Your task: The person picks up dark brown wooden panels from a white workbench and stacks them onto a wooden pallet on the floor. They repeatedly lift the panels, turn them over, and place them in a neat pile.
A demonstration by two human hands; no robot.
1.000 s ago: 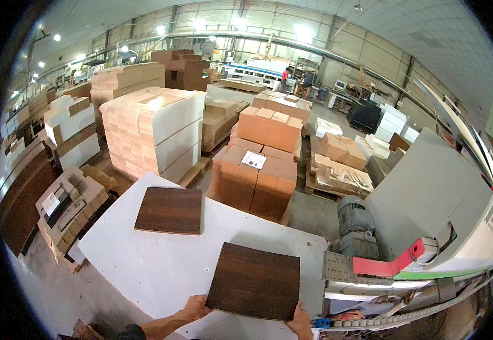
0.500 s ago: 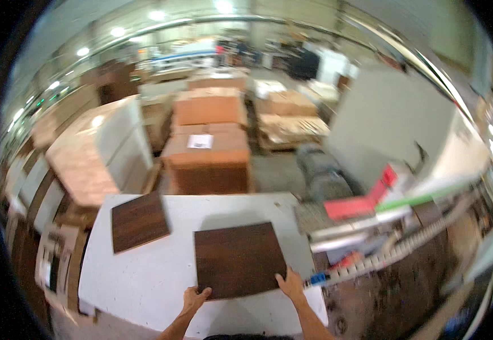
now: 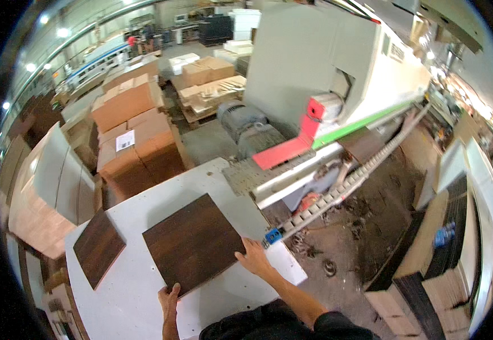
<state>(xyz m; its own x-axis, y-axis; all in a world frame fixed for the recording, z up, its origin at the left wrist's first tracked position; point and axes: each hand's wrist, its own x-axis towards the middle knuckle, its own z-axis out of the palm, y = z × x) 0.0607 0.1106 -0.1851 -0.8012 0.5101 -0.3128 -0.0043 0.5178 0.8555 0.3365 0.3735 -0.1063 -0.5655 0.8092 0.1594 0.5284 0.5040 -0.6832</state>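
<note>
A dark brown wood-grain panel [image 3: 192, 243], roughly square, is held level over the white tabletop [image 3: 127, 306]. My left hand [image 3: 169, 297] grips its near left corner, thumb on top and fingers hidden beneath the board. At the right edge my right hand [image 3: 254, 258] grips it too, thumb over the upper face. Whether the panel touches the tabletop I cannot tell. Off to the left, a second dark brown panel [image 3: 99, 249] lies on the table, apart from both hands.
Right of the table stands a large grey-white machine [image 3: 308, 56] with a red bracket [image 3: 283, 152], a green strip and a motor [image 3: 246, 122]. A segmented rail [image 3: 342, 190] runs beside it. Stacked boards [image 3: 436, 272] stand at right; cardboard boxes [image 3: 136, 147] lie beyond the table.
My view has swung to the right, so the table and boxes appear turned and shifted left. Both hands still hold the panel. More of the machine and the stacked boards shows.
</note>
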